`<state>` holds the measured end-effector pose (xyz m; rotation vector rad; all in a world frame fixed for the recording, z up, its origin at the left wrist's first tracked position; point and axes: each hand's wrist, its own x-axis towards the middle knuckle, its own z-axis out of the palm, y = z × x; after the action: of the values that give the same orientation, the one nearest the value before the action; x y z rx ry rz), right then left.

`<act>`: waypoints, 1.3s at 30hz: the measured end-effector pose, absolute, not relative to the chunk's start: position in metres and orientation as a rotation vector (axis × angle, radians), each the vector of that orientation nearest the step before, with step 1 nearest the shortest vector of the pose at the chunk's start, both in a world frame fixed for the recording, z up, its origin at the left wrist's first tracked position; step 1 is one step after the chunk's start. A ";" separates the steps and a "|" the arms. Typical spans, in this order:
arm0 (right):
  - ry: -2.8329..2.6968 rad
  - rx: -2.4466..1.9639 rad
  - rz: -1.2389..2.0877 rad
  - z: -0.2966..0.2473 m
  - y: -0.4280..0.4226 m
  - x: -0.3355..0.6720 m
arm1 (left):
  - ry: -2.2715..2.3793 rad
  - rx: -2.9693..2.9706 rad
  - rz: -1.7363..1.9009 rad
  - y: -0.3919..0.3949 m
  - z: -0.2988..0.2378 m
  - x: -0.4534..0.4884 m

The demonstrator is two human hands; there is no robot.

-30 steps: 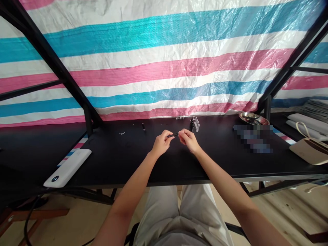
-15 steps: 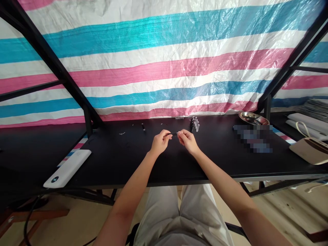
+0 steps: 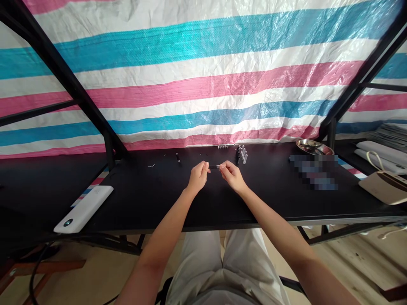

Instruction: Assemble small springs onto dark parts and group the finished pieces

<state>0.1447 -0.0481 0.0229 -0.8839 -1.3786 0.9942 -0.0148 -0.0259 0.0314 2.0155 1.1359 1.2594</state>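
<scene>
My left hand (image 3: pixel 198 176) pinches the left end of a short, thin black tube (image 3: pixel 214 167), held level above the table. My right hand (image 3: pixel 233 174) grips the other end, where a paler tip shows between the fingertips. The fingers hide both ends of the tube. Beyond the right hand lie a few small black pieces (image 3: pixel 238 156) beside several clear plastic caps (image 3: pixel 244 154). Further left, a similar black tube with a clear end (image 3: pixel 177 157) rests on the table.
The black table (image 3: pixel 140 207) bears a white power bank (image 3: pixel 84 209) at left. A round metal dish (image 3: pixel 314 147), a pixelated patch (image 3: pixel 318 173) and a beige bag (image 3: pixel 383 186) are at right. Small metal pieces (image 3: pixel 222 146) lie near the striped sheet (image 3: pixel 203 84) behind.
My left fingers have shifted their grip, thumb now pointing up, and more of the black tube shows between the hands. My right hand has barely moved.
</scene>
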 end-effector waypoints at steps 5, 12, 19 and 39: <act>-1.517 -0.951 0.839 0.024 -0.049 0.151 | 1.090 1.836 1.269 -0.025 0.033 -0.014; -1.645 -1.052 0.598 0.024 -0.048 0.155 | 1.088 1.831 1.253 -0.026 0.036 -0.013; -1.850 -1.075 0.359 0.022 -0.043 0.156 | 1.224 1.885 1.324 -0.023 0.032 -0.014; -2.047 -1.095 0.268 0.012 -0.039 0.160 | 1.074 1.973 0.969 -0.019 0.026 -0.016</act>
<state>0.1599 -0.0391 0.0124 -1.0947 -2.0467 0.2678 -0.0161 -0.0188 0.0256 1.9734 1.0735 0.9688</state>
